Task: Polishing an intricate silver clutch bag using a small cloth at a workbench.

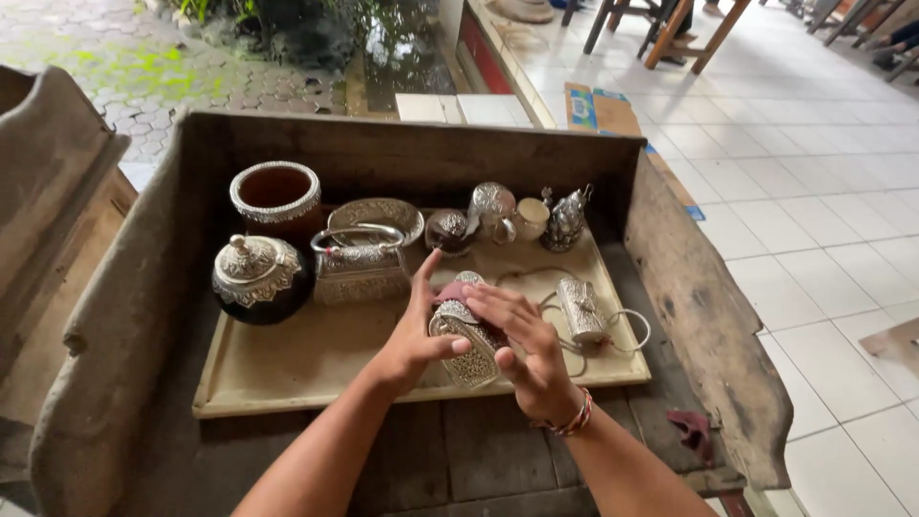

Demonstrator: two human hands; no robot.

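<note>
My left hand [418, 330] grips an oval silver filigree box [469, 349] above the front of a flat wooden tray [316, 369]. My right hand [525, 345] lies over the top of the box, pressing a small reddish cloth [450, 290] against it. A wrist bracelet shows on my right arm. Both forearms come in from the bottom of the view.
On the tray stand a lidded dark pot with silver cover [257, 278], a round silver-rimmed container [278, 196], a silver handled basket-box [360, 263], a silver dish [375, 215], small ornate pieces [565, 220] and a cylinder with a loop [584, 311]. Tall wooden walls [704, 297] surround it; another reddish rag [691, 429] lies right.
</note>
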